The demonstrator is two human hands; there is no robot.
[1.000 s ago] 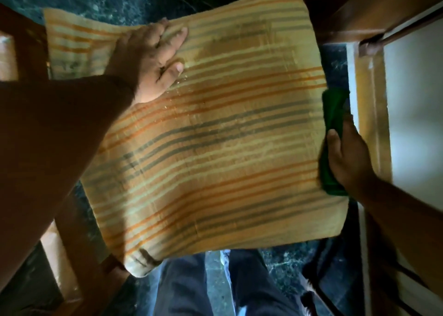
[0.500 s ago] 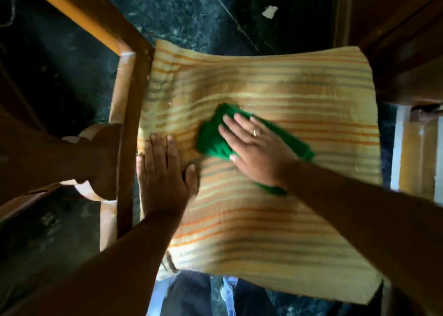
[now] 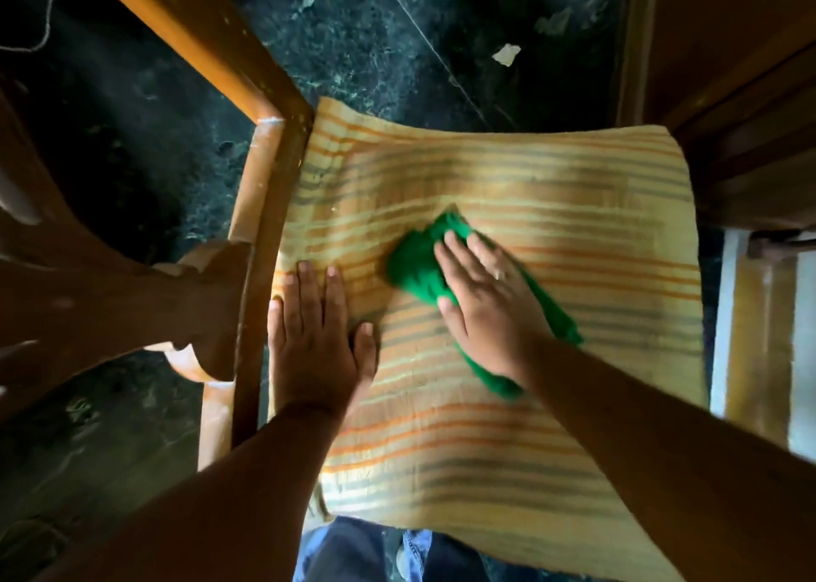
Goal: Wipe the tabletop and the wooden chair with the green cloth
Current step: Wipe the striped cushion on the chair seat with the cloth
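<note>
The wooden chair (image 3: 260, 210) stands below me, its seat covered by a yellow cushion with orange and grey stripes (image 3: 552, 427). The green cloth (image 3: 415, 263) lies bunched on the middle of the cushion. My right hand (image 3: 490, 307) presses flat on the cloth, fingers spread, a ring on one finger. My left hand (image 3: 315, 338) lies flat on the cushion's left edge, beside the chair frame, holding nothing. The chair's carved backrest (image 3: 110, 281) rises at the left.
Dark green stone floor (image 3: 375, 42) with scraps of litter lies beyond the chair. Dark wooden furniture (image 3: 728, 95) stands at the upper right, with a pale frame (image 3: 759, 338) at the right edge. My legs in jeans (image 3: 353, 555) show below the cushion.
My right hand has carried the green cloth from the cushion's right edge onto its middle. My left hand has shifted from the cushion's far corner to its left edge.
</note>
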